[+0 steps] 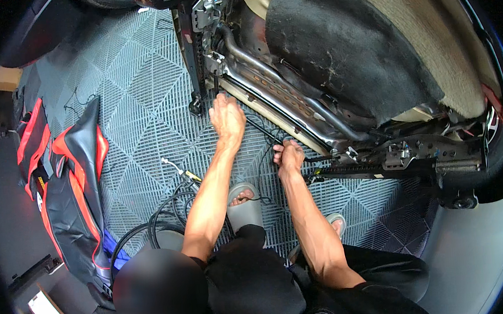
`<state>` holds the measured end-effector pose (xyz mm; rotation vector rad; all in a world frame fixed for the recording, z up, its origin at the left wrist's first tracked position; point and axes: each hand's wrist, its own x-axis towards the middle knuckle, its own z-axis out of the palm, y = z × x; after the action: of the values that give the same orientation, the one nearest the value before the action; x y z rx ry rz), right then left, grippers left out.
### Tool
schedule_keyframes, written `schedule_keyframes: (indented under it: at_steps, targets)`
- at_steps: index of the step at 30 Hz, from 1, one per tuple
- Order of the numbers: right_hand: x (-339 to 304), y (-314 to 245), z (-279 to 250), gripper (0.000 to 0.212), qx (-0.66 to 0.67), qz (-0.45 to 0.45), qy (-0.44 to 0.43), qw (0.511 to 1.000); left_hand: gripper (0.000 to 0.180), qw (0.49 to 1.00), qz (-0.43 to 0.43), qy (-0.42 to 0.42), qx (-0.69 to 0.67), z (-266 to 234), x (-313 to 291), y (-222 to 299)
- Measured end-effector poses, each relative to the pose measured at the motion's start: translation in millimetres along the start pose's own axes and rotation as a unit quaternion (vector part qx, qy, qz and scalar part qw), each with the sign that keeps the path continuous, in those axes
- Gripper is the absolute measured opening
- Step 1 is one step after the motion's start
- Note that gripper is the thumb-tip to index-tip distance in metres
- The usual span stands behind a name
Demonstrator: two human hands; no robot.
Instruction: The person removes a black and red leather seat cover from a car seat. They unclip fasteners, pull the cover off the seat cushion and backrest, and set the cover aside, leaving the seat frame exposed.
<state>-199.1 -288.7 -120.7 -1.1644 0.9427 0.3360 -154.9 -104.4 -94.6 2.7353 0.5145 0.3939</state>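
Note:
A metal seat frame (281,76) with tubes and rails lies in front of me, a dark pad (337,52) on it. A thin black bar (260,127) runs along its near edge, below a pale strip (272,115). My left hand (228,122) is closed around the bar's left end, near the bend toward the frame. Further right, my right hand (289,155) has its fingers curled on the bar close to its other end. A thin black cord (262,162) hangs near the right hand. My palms and the gripped parts are hidden.
Black seat rails (191,56) stick out at left, and another rail (375,171) at right. Black-and-red seat covers (70,193) lie at left on the grey grid floor (137,101). A coiled black hose (156,219) lies beside my left arm. My sandalled foot (244,207) is between my arms.

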Motion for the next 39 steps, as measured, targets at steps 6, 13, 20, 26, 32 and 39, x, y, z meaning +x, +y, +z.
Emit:
schedule_keyframes:
  at_steps: [6,13,20,26,32,39]
  targets:
    - [27,11,10,0.040,-0.009,-0.007,0.085,0.996,0.037,0.987,-0.063,-0.100,0.112,41,-2,20]
    - [32,15,26,0.014,-0.002,-0.007,0.174,0.985,0.016,0.961,-0.125,-0.047,-0.241,54,-5,-20]
    - [19,8,7,0.010,0.062,0.023,0.046,0.997,0.030,0.786,-0.239,-0.240,-0.517,-93,20,-85]
    - [19,-15,-22,0.021,0.048,0.074,-0.145,0.985,0.040,0.744,-0.146,-0.153,-0.634,-219,49,-96]
    - [-6,0,-7,0.053,0.035,0.010,-0.174,0.984,0.040,0.793,-0.150,0.084,-0.584,-271,44,-149]
    - [-19,8,16,0.028,-0.064,-0.054,-0.235,0.968,0.054,0.991,-0.090,0.098,0.032,-155,36,-92]
